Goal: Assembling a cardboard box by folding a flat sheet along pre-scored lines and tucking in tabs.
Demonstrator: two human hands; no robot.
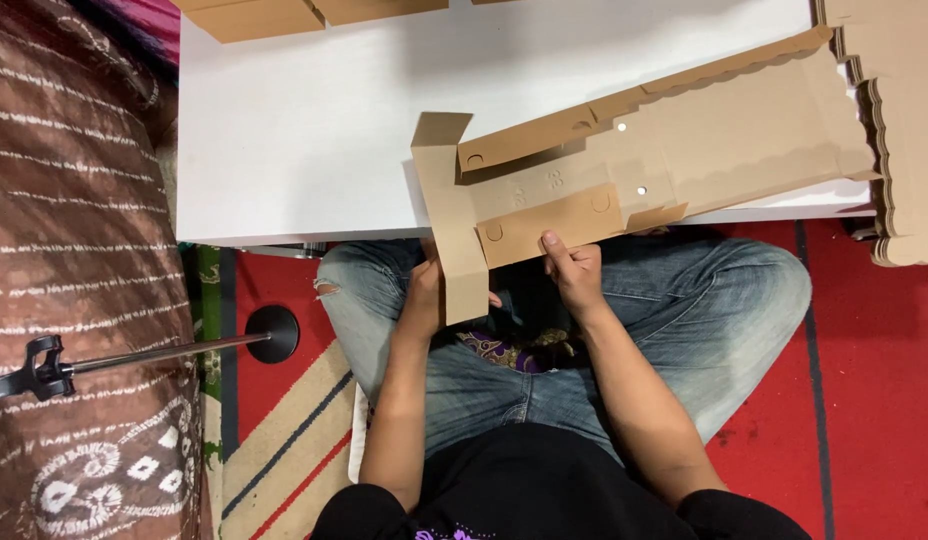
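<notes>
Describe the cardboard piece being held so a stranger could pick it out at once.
Start at the white table; a flat brown box blank lies over its near edge, above the seated person's lap. The left hand and right hand grip its near flaps. Unlike the stack at right, it is single, partly folded, with round holes.

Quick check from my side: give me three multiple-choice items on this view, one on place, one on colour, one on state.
1. Where does the flat cardboard box blank rest?
A. white table
B. red rug
C. patterned cushion

2. What colour is the table?
A. black
B. white
C. green

3. What are the hands doing?
A. both empty
B. both gripping cardboard flaps
C. holding scissors

Key: 1 A, most of the blank lies on the tabletop; 2 B, its bare top shows white; 3 B, left hand and right hand each pinch a flap.
</notes>
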